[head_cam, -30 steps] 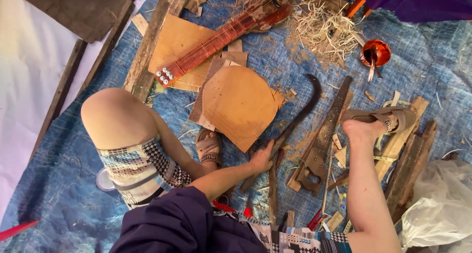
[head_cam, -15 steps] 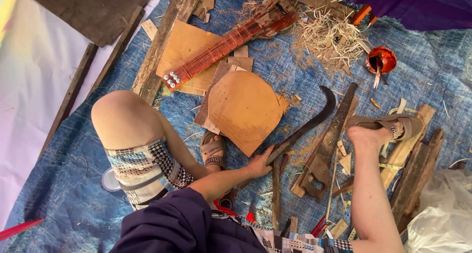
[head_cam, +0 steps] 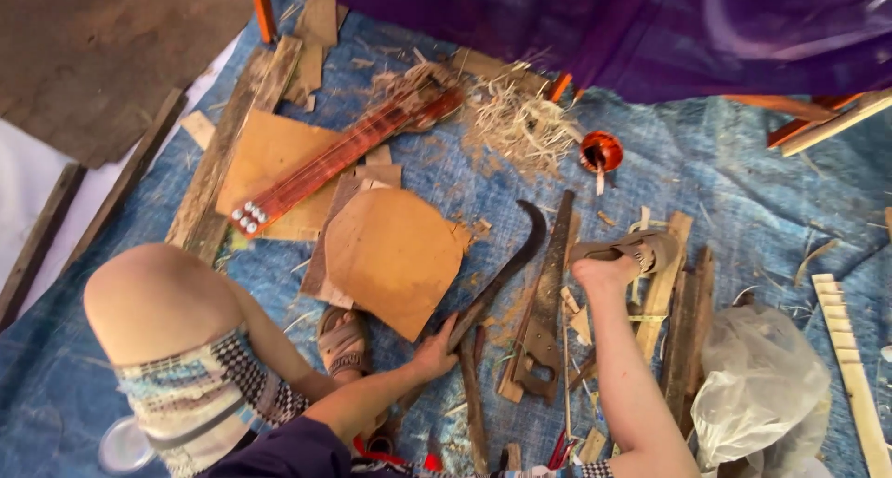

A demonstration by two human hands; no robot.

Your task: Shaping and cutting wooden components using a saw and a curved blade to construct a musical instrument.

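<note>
My left hand [head_cam: 435, 353] reaches forward between my legs and is closed around the wooden handle of a dark curved knife [head_cam: 516, 260], which lies on the blue tarp [head_cam: 743, 209]. The blade curves away toward the top right. A rusty hand saw [head_cam: 546, 311] lies just right of the knife. A rounded brown sheet [head_cam: 395, 255] lies just left of it. My bent knee [head_cam: 153, 301] is at the left, and my other leg stretches right to a sandalled foot [head_cam: 632, 250]. My right hand is out of sight.
A long red stringed-instrument neck [head_cam: 344, 153] lies on flat brown sheets beside a plank [head_cam: 223, 162]. Wood shavings [head_cam: 525, 125] and an orange cup [head_cam: 601, 151] sit farther away. Wooden slats [head_cam: 683, 320], a clear plastic bag [head_cam: 757, 385] and a notched strip [head_cam: 846, 357] lie at right. Purple cloth [head_cam: 650, 23] hangs above.
The view has tilted up, so more of the purple cloth and far tarp shows. My left hand stays at the knife handle, and the knife has barely shifted.
</note>
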